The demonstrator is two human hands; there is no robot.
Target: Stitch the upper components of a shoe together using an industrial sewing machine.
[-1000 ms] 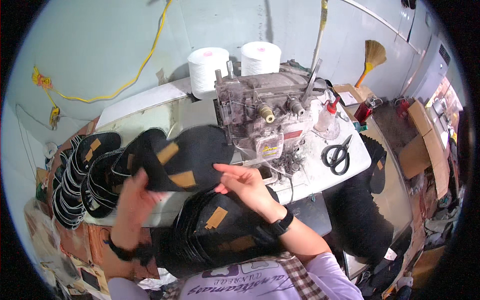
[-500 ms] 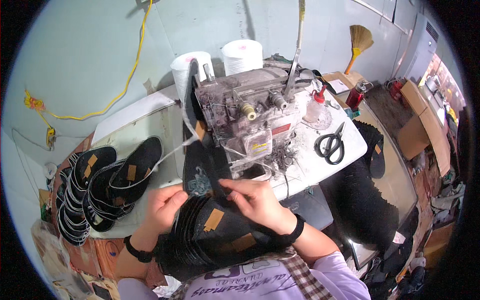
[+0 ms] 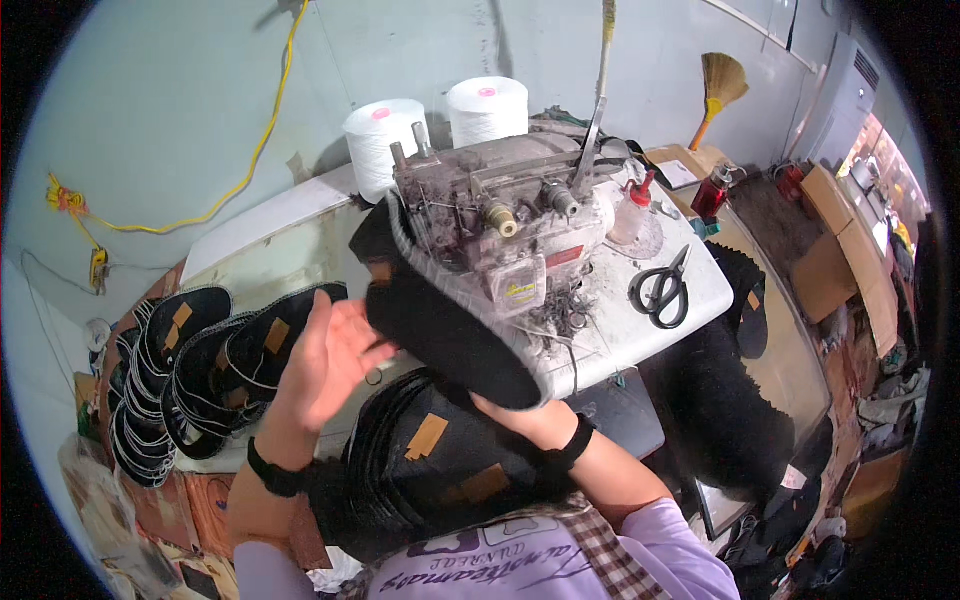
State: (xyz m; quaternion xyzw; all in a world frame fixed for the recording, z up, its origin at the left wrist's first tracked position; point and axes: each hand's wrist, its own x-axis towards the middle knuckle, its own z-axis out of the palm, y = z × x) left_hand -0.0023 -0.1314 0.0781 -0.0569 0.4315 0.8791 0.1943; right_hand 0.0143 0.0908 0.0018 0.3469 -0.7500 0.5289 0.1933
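A black insole (image 3: 455, 325) with a pale edge slants across the front of a lint-covered overlock sewing machine (image 3: 535, 225). Its far end reaches up beside the machine's left side. My right hand (image 3: 525, 420) grips the near end from below, its fingertips partly hidden under the piece. Just left of the insole, my left hand (image 3: 335, 350) has its fingers spread and holds nothing; whether a fingertip brushes the edge I cannot tell. Below both hands, a stack of black insoles (image 3: 450, 465) with tan patches rests against me.
Several white-edged insoles (image 3: 190, 350) lie overlapped at left. Two white thread cones (image 3: 487, 105) stand behind the machine. Black scissors (image 3: 660, 290) and a red-capped oil bottle (image 3: 632, 212) sit on the white tabletop (image 3: 700, 285). More black pieces (image 3: 720, 390) are piled at right.
The insole has swung from nearly upright to a slant, its near end now further right. My left hand has let go and opened upward; the bluish thread clump on the piece no longer shows.
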